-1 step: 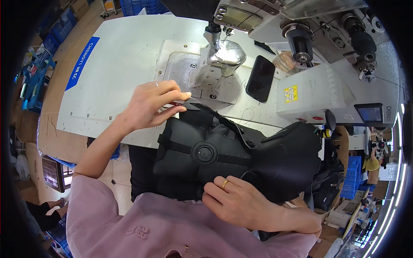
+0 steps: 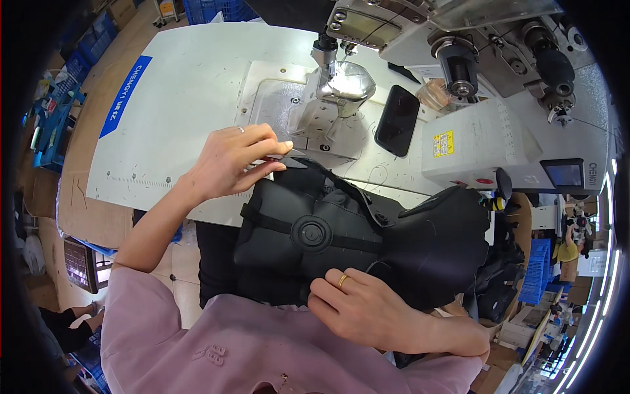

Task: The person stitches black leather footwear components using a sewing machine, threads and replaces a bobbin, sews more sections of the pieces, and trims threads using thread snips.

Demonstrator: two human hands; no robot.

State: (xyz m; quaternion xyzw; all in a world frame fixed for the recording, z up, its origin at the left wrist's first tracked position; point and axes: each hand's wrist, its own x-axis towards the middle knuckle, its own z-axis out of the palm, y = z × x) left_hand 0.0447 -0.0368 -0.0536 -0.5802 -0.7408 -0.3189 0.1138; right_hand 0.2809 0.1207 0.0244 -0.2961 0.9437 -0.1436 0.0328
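Black padded piece (image 2: 341, 236): lies on the table (image 2: 184, 98) front edge and the lap, below the sewing machine (image 2: 472, 79); long axis left to right, round disc facing up. Left hand (image 2: 230, 161): fingers pinched on its upper edge with a small red-handled tool. Right hand (image 2: 357, 305): closed on its lower edge. Phone (image 2: 397, 120): beside the needle plate.

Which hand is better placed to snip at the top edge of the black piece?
Probably the left hand: it holds small snips right at the top edge of the black piece. The right hand rests on its near edge, pressing it down.
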